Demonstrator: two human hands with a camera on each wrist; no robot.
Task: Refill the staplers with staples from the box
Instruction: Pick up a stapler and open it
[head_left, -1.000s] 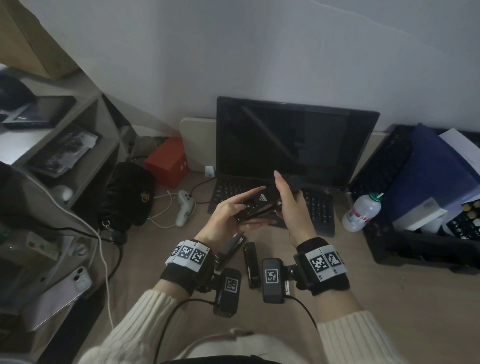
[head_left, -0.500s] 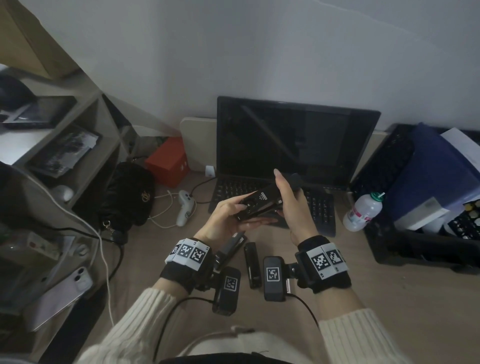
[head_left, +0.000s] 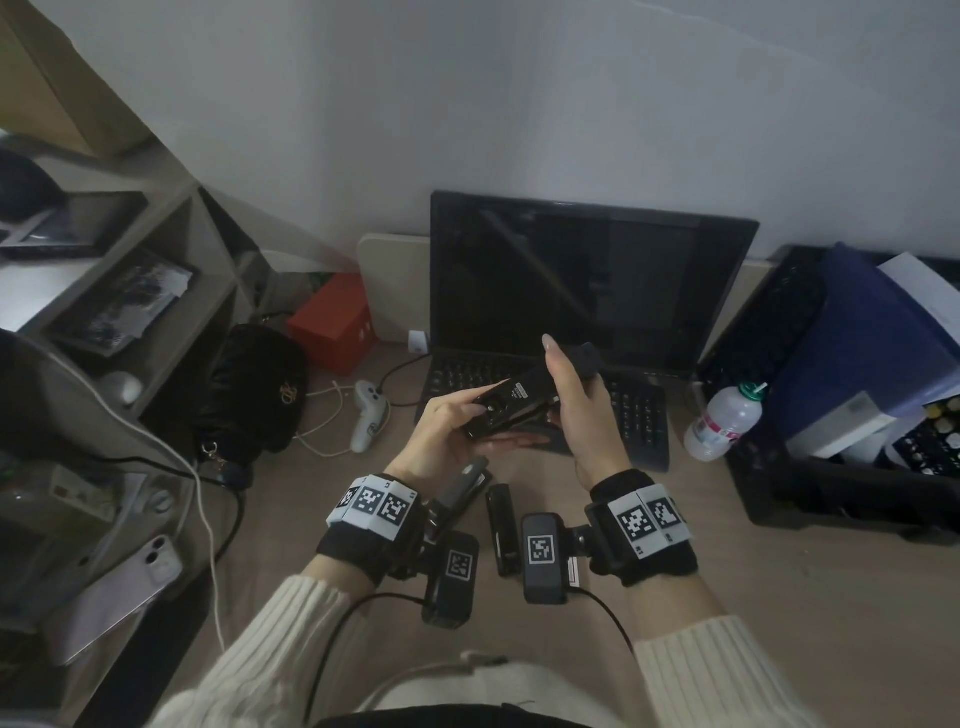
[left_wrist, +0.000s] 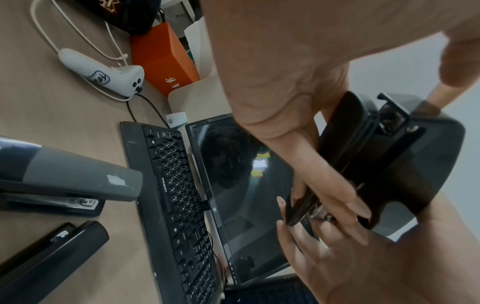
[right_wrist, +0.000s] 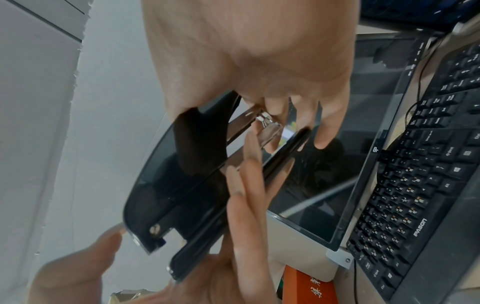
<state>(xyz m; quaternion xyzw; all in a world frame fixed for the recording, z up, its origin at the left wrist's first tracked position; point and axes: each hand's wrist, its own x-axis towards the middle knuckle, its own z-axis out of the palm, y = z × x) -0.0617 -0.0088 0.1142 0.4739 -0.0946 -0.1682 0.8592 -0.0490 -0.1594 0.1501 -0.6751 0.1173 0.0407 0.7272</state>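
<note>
Both hands hold a black stapler (head_left: 519, 400) in the air over the keyboard. My left hand (head_left: 441, 441) grips its near end, thumb on top and fingers underneath. My right hand (head_left: 576, 410) grips the far end, fingers curled round it. In the right wrist view a metal rail (right_wrist: 241, 123) shows between the stapler's (right_wrist: 182, 185) black halves, next to the right hand's fingertips (right_wrist: 322, 139). A grey stapler (head_left: 467, 488) and another black stapler (head_left: 501, 525) lie on the desk just below the hands. They also show in the left wrist view, grey stapler (left_wrist: 64, 181) and black stapler (left_wrist: 52, 253).
A dark monitor (head_left: 587, 280) and black keyboard (head_left: 639, 415) stand behind the hands. A plastic bottle (head_left: 722, 426) and a black crate (head_left: 831, 483) are at the right. A red box (head_left: 332, 322), white controller (head_left: 366, 415), black bag (head_left: 249, 395) and shelves (head_left: 130, 291) fill the left.
My left thumb has drawn back a little along the stapler toward its near end. Both hands and the stapler otherwise stay where they were.
</note>
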